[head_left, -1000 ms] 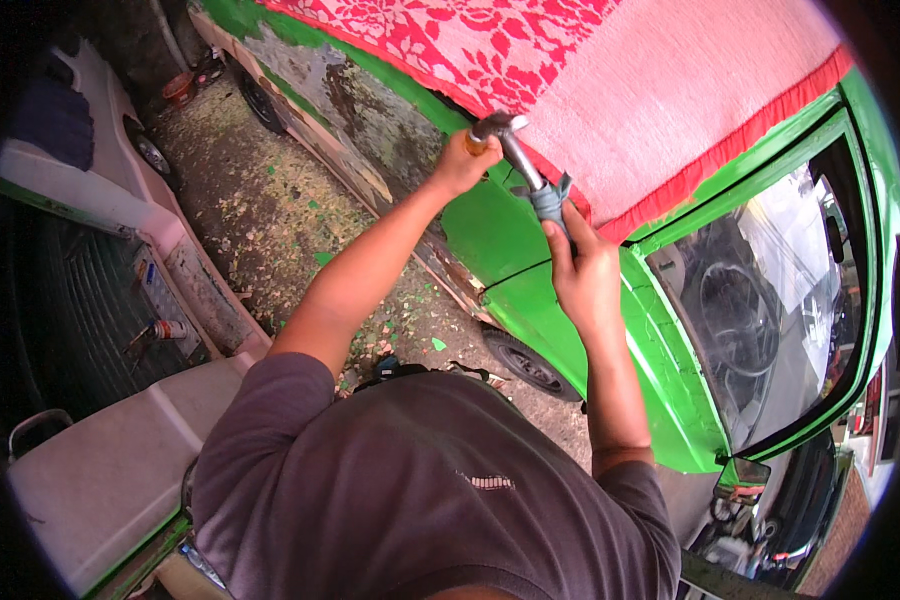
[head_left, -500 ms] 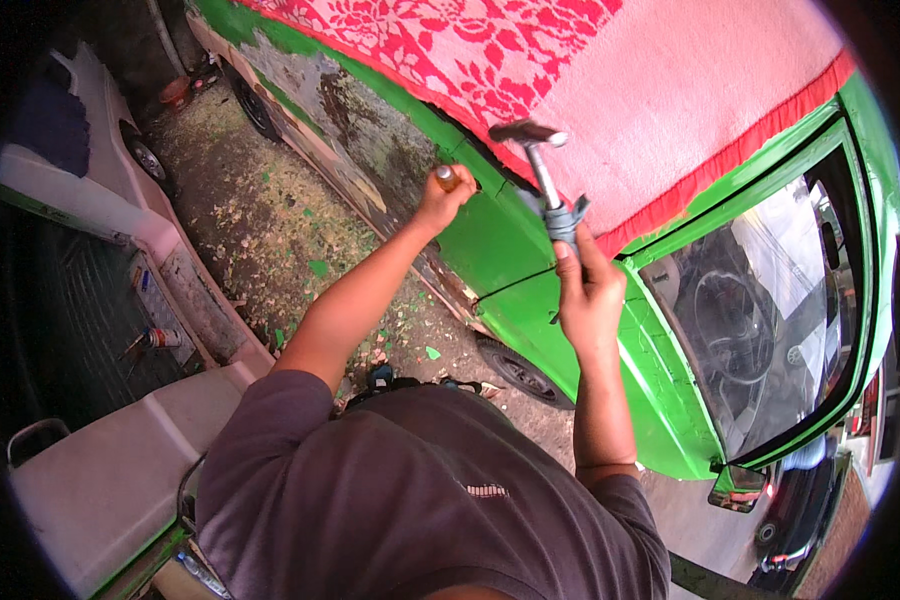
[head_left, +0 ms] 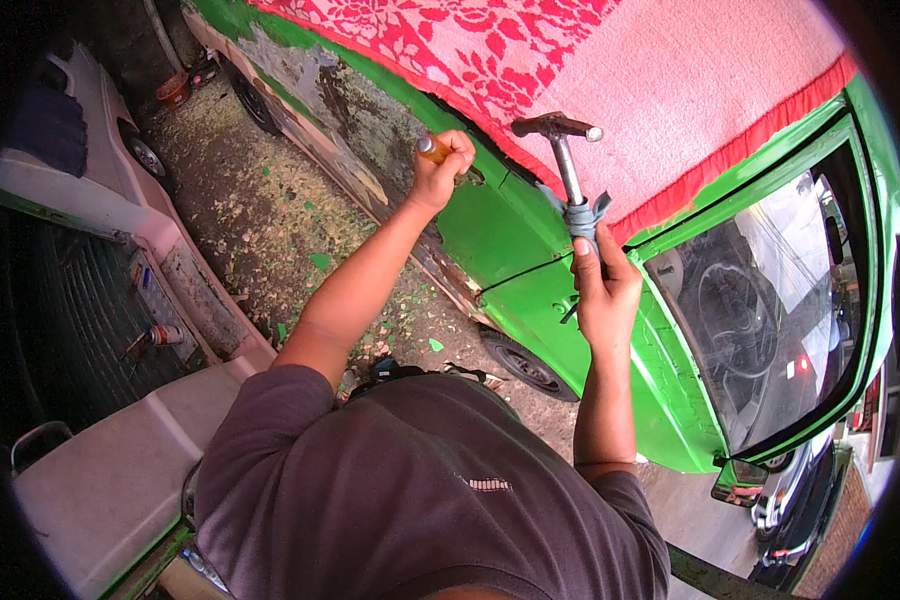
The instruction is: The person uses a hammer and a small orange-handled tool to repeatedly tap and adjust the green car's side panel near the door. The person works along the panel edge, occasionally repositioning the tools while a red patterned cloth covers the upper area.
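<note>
My left hand is closed around a chisel with an orange-brown handle and a metal cap on its end. It is at the side of a green car, where green paint meets a bare, patchy grey area. The chisel's blade is mostly hidden by my fingers. In my right hand is a hammer, gripped low on its handle, which has grey-blue cloth tied round it. The hammer's head is raised, apart from the chisel and to its right, in front of the pink blanket.
A pink and red patterned blanket covers the car's roof. Paint flakes litter the ground beside the car. At the left stands a pale vehicle, with a can on it. The green car's mirror juts out at the lower right.
The hammer and my right hand have moved slightly right and down in the picture. My left hand, with the chisel, has shifted a little to the left and up.
</note>
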`<state>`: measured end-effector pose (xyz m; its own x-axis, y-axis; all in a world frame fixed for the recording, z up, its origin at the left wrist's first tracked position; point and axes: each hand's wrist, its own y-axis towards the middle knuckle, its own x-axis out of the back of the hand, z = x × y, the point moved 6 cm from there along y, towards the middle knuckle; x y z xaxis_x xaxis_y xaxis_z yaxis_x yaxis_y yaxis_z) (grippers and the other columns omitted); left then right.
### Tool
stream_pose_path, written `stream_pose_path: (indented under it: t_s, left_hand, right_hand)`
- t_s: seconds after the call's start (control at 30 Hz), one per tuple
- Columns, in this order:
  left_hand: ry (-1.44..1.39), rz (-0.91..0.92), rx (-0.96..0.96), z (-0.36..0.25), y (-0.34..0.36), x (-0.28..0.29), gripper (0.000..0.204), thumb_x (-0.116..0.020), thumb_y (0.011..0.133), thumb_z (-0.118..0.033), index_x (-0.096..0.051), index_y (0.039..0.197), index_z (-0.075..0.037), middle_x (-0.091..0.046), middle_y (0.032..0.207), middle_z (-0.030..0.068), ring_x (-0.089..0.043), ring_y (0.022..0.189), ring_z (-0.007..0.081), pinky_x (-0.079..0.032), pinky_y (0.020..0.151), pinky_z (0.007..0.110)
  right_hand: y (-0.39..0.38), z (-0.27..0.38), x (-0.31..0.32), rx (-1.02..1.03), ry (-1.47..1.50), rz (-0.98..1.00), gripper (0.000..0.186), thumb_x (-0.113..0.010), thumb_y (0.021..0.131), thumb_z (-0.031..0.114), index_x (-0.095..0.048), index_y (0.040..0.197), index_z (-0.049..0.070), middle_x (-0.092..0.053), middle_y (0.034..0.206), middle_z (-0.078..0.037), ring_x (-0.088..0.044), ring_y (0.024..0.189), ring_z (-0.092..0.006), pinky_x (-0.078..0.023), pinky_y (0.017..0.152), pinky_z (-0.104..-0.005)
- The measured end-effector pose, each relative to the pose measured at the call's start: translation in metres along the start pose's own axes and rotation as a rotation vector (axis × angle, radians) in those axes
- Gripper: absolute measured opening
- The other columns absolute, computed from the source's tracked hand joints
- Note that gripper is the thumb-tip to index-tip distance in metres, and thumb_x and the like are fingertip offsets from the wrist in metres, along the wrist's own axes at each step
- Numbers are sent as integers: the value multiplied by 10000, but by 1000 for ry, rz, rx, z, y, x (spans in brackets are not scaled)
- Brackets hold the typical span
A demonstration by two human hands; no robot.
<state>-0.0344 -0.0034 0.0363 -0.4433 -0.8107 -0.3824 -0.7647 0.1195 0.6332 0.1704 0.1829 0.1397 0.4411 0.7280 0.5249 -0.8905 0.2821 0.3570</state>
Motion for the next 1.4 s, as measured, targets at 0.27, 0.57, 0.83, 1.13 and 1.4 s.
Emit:
stream_pose_path:
  t_s: [0.27, 0.57, 0.83, 1.13, 1.4]
  left_hand:
    - [87, 122, -62, -7, -13, -17, 186, -571, 789, -23, -420, 680, -30, -487, 706, 38, -443, 643, 116, -377, 603, 286]
    - [243, 71, 33, 7, -10, -21, 182, -621, 831, -56, -496, 699, -40, -547, 700, 2, -504, 680, 85, -433, 626, 300]
    - [167, 63, 70, 17, 1, -24, 154, -703, 821, -101, -587, 733, -50, -578, 689, -26, -526, 656, 52, -450, 611, 271]
    - [381, 97, 44, 40, -17, 0, 185, -661, 841, -49, -511, 735, -32, -509, 691, -17, -472, 666, 72, -409, 603, 288]
    - [127, 162, -50, -19, 2, -23, 184, -536, 847, -29, -427, 700, -43, -469, 707, 42, -401, 646, 112, -355, 603, 283]
  right_hand:
    - [-1, 9, -4, 2, 14, 23, 393, -670, 934, 195, -623, 1271, 0, -610, 684, -99, -535, 630, -101, -460, 605, -297]
    - [-22, 68, -6, 386, -176, 77, 376, -700, 891, 154, -639, 1230, 3, -640, 764, -154, -608, 593, -241, -480, 590, -353]
    - [-14, 66, -2, 401, -239, 53, 312, -694, 891, 161, -657, 1144, -18, -623, 738, -170, -626, 611, -325, -475, 566, -420]
    - [-11, 34, 12, 244, -197, 17, 356, -678, 909, 153, -639, 1222, -12, -661, 792, -198, -651, 652, -288, -494, 622, -393]
    - [-14, -7, 24, 3, 57, -52, 366, -670, 927, 178, -642, 1251, 11, -520, 639, -23, -472, 586, -86, -404, 548, -273]
